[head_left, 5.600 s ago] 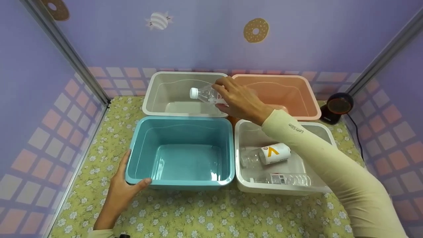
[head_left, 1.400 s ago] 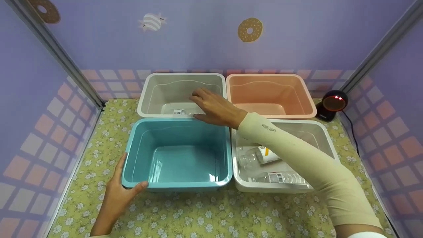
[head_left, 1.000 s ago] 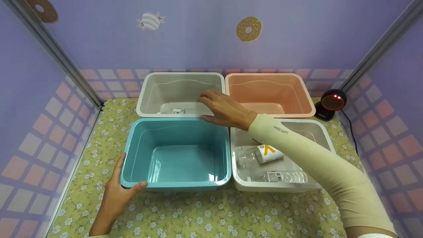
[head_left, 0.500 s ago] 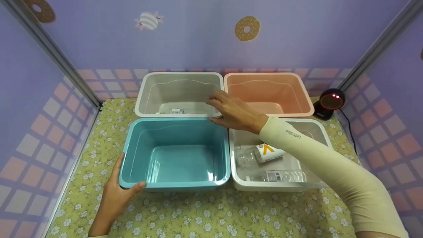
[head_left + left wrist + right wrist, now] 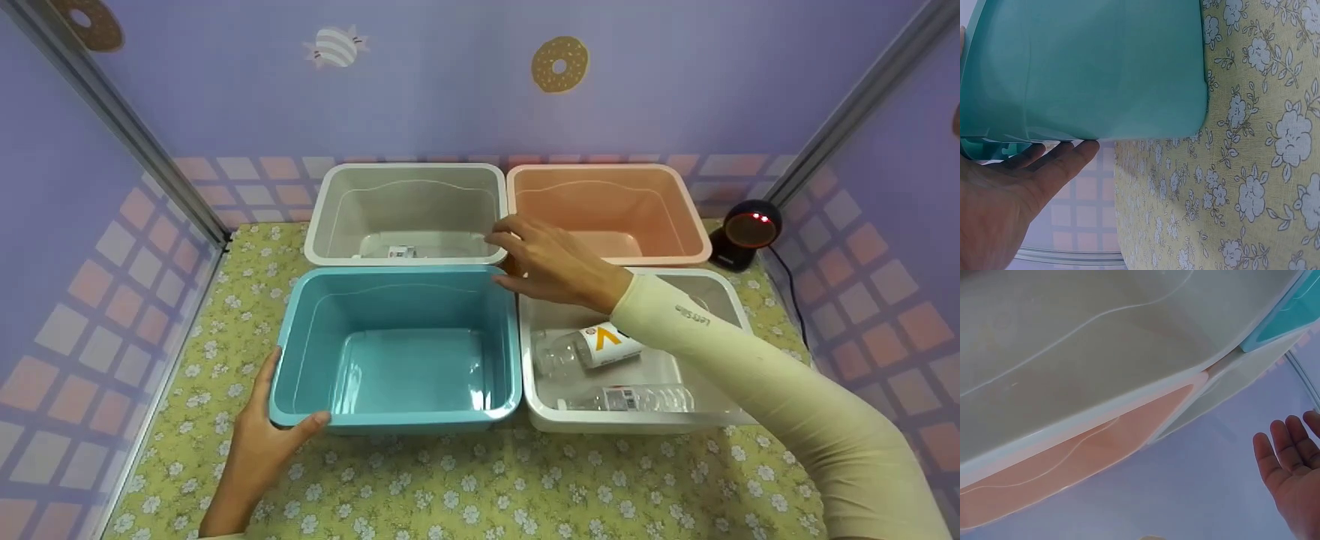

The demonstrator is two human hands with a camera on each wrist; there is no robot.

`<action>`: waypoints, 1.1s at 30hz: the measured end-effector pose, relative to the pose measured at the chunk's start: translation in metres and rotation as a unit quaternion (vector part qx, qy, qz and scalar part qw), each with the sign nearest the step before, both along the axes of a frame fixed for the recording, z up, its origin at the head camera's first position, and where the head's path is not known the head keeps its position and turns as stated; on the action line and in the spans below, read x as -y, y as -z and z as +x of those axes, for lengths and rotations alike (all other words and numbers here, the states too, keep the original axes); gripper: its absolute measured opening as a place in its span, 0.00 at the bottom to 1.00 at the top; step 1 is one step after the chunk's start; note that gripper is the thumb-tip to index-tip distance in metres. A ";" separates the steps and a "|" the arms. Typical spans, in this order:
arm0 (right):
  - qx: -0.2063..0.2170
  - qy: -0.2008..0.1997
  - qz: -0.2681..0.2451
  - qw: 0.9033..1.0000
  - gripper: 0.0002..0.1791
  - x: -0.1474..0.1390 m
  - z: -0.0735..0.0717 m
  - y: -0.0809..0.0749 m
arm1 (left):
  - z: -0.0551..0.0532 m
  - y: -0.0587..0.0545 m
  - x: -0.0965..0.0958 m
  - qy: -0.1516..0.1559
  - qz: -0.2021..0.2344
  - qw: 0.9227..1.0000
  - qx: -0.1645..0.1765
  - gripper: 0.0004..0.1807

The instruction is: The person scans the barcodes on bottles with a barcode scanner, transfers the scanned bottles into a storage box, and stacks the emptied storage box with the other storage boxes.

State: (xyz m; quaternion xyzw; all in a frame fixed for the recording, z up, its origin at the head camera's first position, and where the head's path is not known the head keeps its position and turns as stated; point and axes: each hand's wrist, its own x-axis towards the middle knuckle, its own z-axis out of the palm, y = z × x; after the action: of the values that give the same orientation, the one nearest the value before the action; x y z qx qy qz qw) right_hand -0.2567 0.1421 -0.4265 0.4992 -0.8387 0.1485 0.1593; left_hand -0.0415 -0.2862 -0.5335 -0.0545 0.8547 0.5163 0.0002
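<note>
My left hand (image 5: 262,439) rests at the near left corner of the teal bin (image 5: 397,418). Its thumb lies at the front rim, and its fingers (image 5: 1067,160) extend along the outer left wall. Fingers loosely bent and holding nothing, my right hand (image 5: 562,262) hovers over the spot where the bins' corners meet. A clear plastic bottle with a small label (image 5: 401,252) lies in the grey back-left bin (image 5: 416,261), partly hidden by the near rim. Two more clear bottles, a white-labelled one (image 5: 609,345) and a slimmer one (image 5: 649,398), lie in the white front-right bin (image 5: 637,424).
A peach bin (image 5: 600,196) stands at the back right. Beside it is a black scanner-like device (image 5: 750,232) with lit red lights and a cable running forward. Purple panels enclose the flowered tablecloth (image 5: 450,487) at the back and both sides.
My right hand earlier held a white-capped bottle over the bins; that bottle now lies in the grey bin. The emptied hand has moved right. My left hand keeps its place.
</note>
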 end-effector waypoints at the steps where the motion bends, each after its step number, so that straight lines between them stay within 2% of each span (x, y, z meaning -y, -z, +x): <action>1: -0.002 -0.002 -0.001 1.000 0.29 -0.002 0.001 0.000 | 0.000 0.001 0.000 0.001 0.000 1.000 -0.002 0.64; 8: -0.017 -0.008 -0.018 1.000 0.26 -0.020 0.008 0.006 | -0.002 0.003 0.002 0.004 -0.006 1.000 -0.007 0.64; 14: -0.018 -0.013 -0.029 0.999 0.26 -0.034 0.014 0.015 | -0.002 0.002 0.001 0.003 0.005 1.000 -0.005 0.63; 20: 0.007 -0.003 -0.015 1.000 0.25 -0.048 0.024 0.021 | -0.001 0.003 0.001 0.003 0.004 1.000 0.002 0.64; 27: 0.039 0.009 0.001 0.999 0.30 -0.065 0.035 0.026 | -0.001 0.003 0.001 0.005 0.009 1.000 0.001 0.64; 33: 0.037 0.009 0.007 0.999 0.30 -0.078 0.042 0.035 | -0.002 0.002 0.002 0.008 0.000 1.000 0.000 0.64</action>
State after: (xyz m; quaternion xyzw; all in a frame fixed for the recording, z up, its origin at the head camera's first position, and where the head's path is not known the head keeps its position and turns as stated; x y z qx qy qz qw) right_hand -0.2152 0.2199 -0.4615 0.4874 -0.8493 0.1594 0.1254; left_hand -0.0431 -0.2883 -0.5353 -0.0474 0.8549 0.5166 0.0046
